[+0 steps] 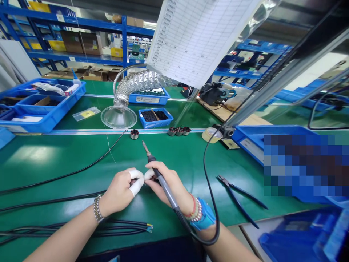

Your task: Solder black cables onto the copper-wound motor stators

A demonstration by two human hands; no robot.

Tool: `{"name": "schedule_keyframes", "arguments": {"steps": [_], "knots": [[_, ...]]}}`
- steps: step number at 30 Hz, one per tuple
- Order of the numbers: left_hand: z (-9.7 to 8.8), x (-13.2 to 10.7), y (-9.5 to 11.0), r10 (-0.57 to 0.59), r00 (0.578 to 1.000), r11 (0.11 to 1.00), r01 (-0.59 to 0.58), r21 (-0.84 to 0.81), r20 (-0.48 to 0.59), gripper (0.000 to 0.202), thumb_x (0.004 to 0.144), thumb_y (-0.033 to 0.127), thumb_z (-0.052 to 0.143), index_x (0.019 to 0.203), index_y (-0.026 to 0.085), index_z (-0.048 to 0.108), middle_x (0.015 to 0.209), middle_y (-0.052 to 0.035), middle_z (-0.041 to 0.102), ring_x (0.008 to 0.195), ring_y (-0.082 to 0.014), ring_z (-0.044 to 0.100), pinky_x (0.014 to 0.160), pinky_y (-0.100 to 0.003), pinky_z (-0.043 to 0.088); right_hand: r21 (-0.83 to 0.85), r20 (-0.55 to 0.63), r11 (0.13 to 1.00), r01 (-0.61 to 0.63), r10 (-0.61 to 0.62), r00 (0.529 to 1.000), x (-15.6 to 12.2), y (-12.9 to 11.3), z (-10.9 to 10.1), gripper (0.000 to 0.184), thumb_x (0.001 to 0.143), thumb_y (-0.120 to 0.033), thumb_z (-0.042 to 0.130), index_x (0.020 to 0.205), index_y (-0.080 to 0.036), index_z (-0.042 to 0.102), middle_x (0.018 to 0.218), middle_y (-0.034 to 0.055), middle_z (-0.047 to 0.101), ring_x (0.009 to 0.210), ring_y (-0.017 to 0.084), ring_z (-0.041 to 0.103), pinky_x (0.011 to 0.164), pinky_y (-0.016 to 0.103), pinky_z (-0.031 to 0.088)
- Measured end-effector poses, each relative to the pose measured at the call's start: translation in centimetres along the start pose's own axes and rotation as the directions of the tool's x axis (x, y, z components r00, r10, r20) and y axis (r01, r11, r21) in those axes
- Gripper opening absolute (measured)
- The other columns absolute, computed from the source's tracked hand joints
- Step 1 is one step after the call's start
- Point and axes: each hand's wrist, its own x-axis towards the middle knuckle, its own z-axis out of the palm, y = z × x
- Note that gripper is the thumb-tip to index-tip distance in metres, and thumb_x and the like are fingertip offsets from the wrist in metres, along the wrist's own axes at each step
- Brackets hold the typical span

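Left hand [118, 191], fingers in white finger cots [135, 183], and right hand [170, 185] meet at the near table [40, 156] centre, pinching a small dark part [155, 178], largely hidden. Right hand also grips a soldering iron [163, 187] pen-style, tip raised, clear of the fingers.

The right hand [170, 182] grips a soldering iron [165, 190] beside the white-capped fingers [135, 183] of the left hand [118, 193]

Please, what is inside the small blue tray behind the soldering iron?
The blue tray holds small dark parts in two compartments, with a tan divider between them. The parts cover the floor and are too small to identify.
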Motion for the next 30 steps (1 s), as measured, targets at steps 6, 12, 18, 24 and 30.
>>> {"name": "schedule_keyframes", "arguments": {"steps": [6, 12, 18, 24, 30], "knots": [[-0.7, 0.6, -0.1, -0.184, 0.978, 0.961, 0.2, -0.192, 0.1, 0.014, 0.077, 0.026, 0.046, 0.068, 0.016, 0.05, 0.066, 0.0022, 0.05, 0.063, -0.0112, 0.045, 0.062, -0.023, 0.036, -0.03, -0.128, 0.987, -0.156, 0.151, 0.98, -3.2, 3.8, -2.4, 0.039, 0.077, -0.017, 0.059, 0.11, -0.023, 0.038, 0.096, 0.0052, 0.06, 0.085, 0.015, 0.06, 0.08, 0.03, 0.049], [-0.9, 1.0, -1.0, -0.223, 0.967, 0.937, 0.248, -0.248, 0.126, 0.016, 0.075, 0.03, 0.05, 0.068, 0.016, 0.051, 0.069, 0.0008, 0.053, 0.068, -0.0133, 0.048, 0.069, -0.026, 0.038, 0.052, 0.034, 0.967, -0.249, 0.247, 0.968, -5.1, 5.7, -1.5, 0.044, 0.075, -0.019, 0.063, 0.11, -0.022, 0.036, 0.107, 0.0069, 0.057, 0.091, 0.016, 0.06, 0.083, 0.034, 0.048], [-1.9, 1.8, 0.6, -0.243, 0.955, 0.965, 0.255, -0.054, 0.17, 0.019, 0.076, 0.032, 0.047, 0.069, 0.016, 0.054, 0.069, 0.0004, 0.055, 0.067, -0.0139, 0.049, 0.065, -0.026, 0.037, 0.026, 0.122, 0.988, -0.152, 0.147, 0.982, -3.8, 4.8, -1.4, 0.045, 0.073, -0.019, 0.065, 0.11, -0.022, 0.038, 0.1, 0.0049, 0.059, 0.089, 0.016, 0.06, 0.082, 0.031, 0.047], [-1.5, 2.6, 0.8, -0.222, 0.965, 0.975, 0.221, 0.025, 0.142, 0.016, 0.075, 0.028, 0.045, 0.067, 0.016, 0.053, 0.068, 0.0014, 0.055, 0.065, -0.0133, 0.049, 0.063, -0.024, 0.036, 0.052, -0.031, 0.992, -0.117, 0.118, 0.992, -2.2, 4.3, -1.2, 0.032, 0.078, -0.016, 0.059, 0.105, -0.022, 0.043, 0.089, 0.0016, 0.061, 0.081, 0.013, 0.06, 0.077, 0.025, 0.047], [-0.6, 2.4, -0.6, -0.216, 0.969, 0.968, 0.229, -0.104, 0.123, 0.013, 0.076, 0.027, 0.047, 0.071, 0.016, 0.052, 0.072, 0.0005, 0.056, 0.069, -0.0135, 0.05, 0.068, -0.025, 0.038, 0.084, 0.007, 0.99, -0.111, 0.111, 0.994, -0.6, 3.6, 0.3, 0.034, 0.073, -0.012, 0.061, 0.102, -0.022, 0.045, 0.079, -0.0017, 0.061, 0.069, 0.01, 0.059, 0.068, 0.021, 0.047]]}}
